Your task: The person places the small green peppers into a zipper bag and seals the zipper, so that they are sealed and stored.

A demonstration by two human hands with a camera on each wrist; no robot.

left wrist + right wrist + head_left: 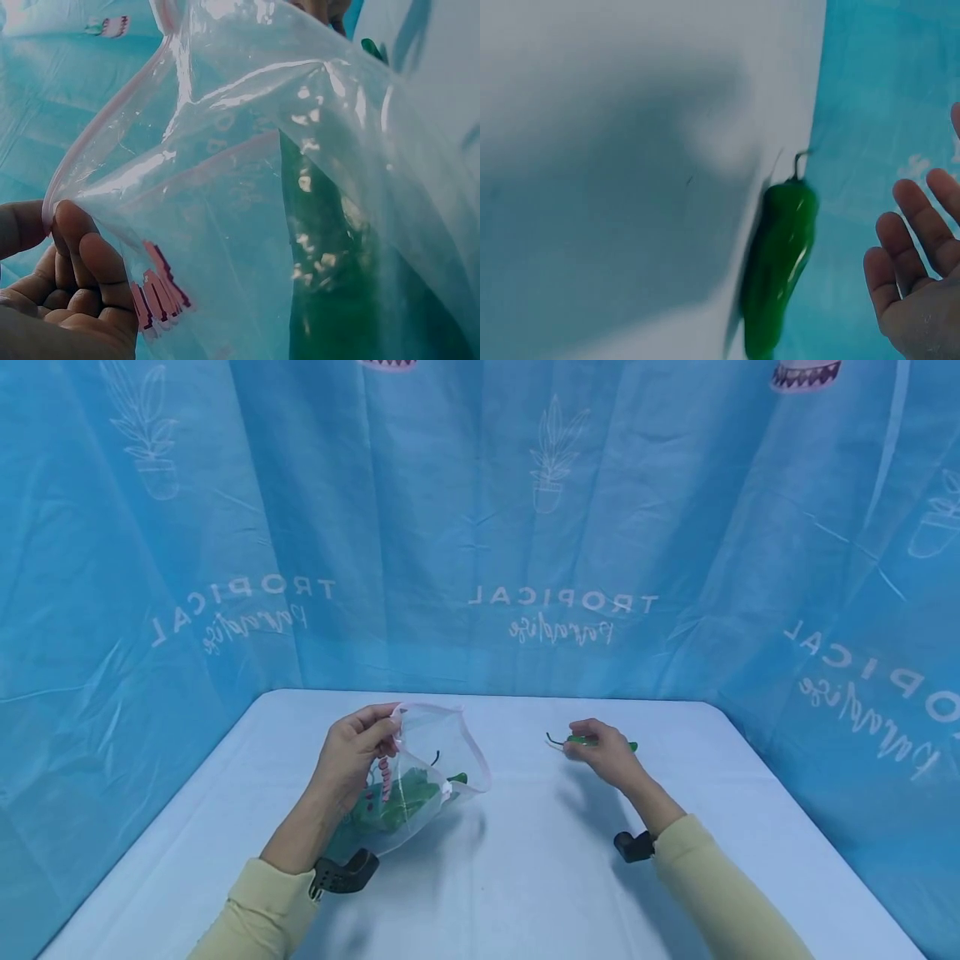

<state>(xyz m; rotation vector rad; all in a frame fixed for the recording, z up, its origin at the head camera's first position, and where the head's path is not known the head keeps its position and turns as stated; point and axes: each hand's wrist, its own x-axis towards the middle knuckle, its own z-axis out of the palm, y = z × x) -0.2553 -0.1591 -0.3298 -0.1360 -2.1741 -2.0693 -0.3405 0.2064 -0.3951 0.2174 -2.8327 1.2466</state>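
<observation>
My left hand (352,747) pinches the rim of a clear zip bag (438,731) between thumb and fingers. The bag has a pink edge and red printed marks, and its mouth gapes toward the right. Inside it lie green peppers (405,797), blurred by the plastic in the left wrist view. My right hand (607,756) is above another green pepper (780,259), which lies on the table with its thin stem pointing left in the head view. In the right wrist view that hand's fingers (896,262) are spread, apart from the pepper.
A white table (517,877) carries all of this. Blue printed curtains (465,527) hang behind it and along both sides. Dark wrist cameras sit at both cuffs, the right one (633,846) close over the tabletop.
</observation>
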